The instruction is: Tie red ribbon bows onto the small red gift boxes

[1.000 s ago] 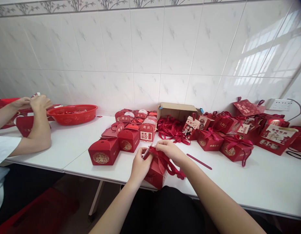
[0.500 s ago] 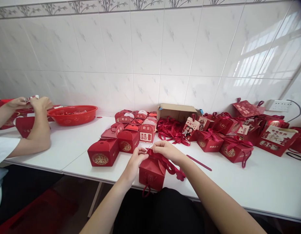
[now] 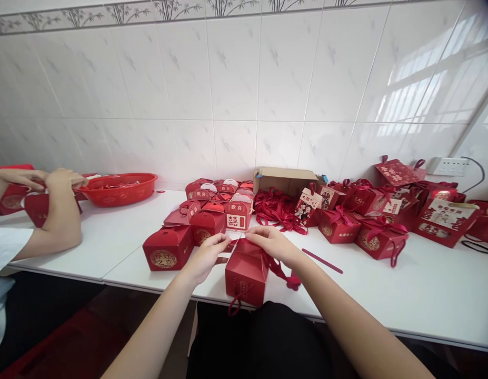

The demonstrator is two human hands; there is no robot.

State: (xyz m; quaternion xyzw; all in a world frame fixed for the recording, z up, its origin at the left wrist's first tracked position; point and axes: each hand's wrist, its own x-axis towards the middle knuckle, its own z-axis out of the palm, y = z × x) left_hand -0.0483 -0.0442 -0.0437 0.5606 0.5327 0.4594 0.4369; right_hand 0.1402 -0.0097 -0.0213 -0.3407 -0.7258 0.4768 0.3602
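Observation:
A red gift box [image 3: 247, 279] stands at the table's front edge, with a dark red cord loop low on its near side. At the top of the box, my right hand [image 3: 269, 243] is closed on a dark red ribbon [image 3: 282, 275], whose length trails down the box's right side. My left hand [image 3: 209, 257] is just left of the box, thumb and finger pinched on a thin white string [image 3: 235, 245] that runs toward my right fingertips. The right fingertips partly hide where string and ribbon meet.
Several red boxes [image 3: 168, 247] stand to the left and behind. A cardboard carton [image 3: 287, 173] spills red ribbons [image 3: 277, 208]. Bow-topped boxes [image 3: 380, 239] crowd the right, near a flat strip [image 3: 321, 261]. At left are a red basin [image 3: 121, 190] and another person's arm [image 3: 64, 210].
My left hand has moved left and slightly down, away from the box top, drawing out the white string. My right hand stays at the top. The other person's hands have lowered a little.

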